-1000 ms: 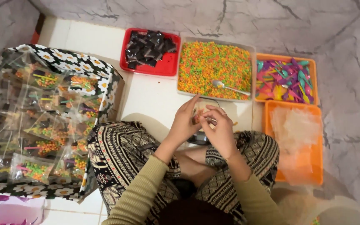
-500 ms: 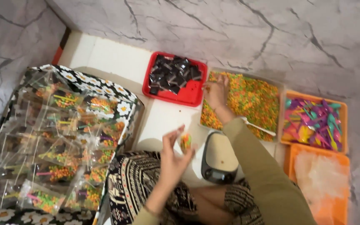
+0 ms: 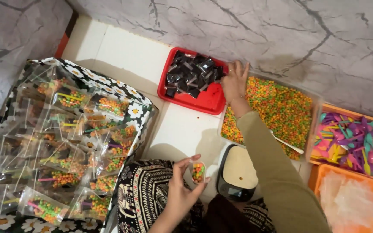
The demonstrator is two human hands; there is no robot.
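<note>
Left hand fingers pinch a small cup of coloured candy, upright, mouth up, just beside the scale. Right hand reaches the red tray, fingers spread loose on black packets.

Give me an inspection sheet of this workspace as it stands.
Surface: white tiled floor, bare between the trays.
Job's things: small clear cup of coloured candy; red tray of dark packets.
Clutter: clear tray of orange-green candy with a white spoon; orange tray of coloured spoons; orange tray of clear bags; flowered box of filled bags; small scale.
Hands: left hand holds the cup; right hand rests on the packets.
Cables: nothing seen.
Surroundings: grey marbled wall.
</note>
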